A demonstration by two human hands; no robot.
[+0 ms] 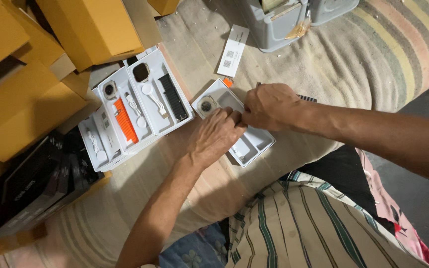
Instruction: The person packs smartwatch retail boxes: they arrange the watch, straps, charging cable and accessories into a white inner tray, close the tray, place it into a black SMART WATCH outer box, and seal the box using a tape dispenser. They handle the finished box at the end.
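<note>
Striped cloth [353, 64] spread over the whole frame as a work surface; tan cartons [21, 99] stacked upper left, within reach. Left of centre, filled white watch trays [150, 99] lie face up and overlapping. At centre, an open white tray [254, 141] holding a watch face [206, 105] sits under both hands: left hand [217, 136] and right hand [269, 106] meet knuckle to knuckle, fingers curled downward, pinching something hidden

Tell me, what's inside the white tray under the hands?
The white plastic tray shows a round-faced watch body at its upper end. The left hand and right hand cover its middle.
</note>
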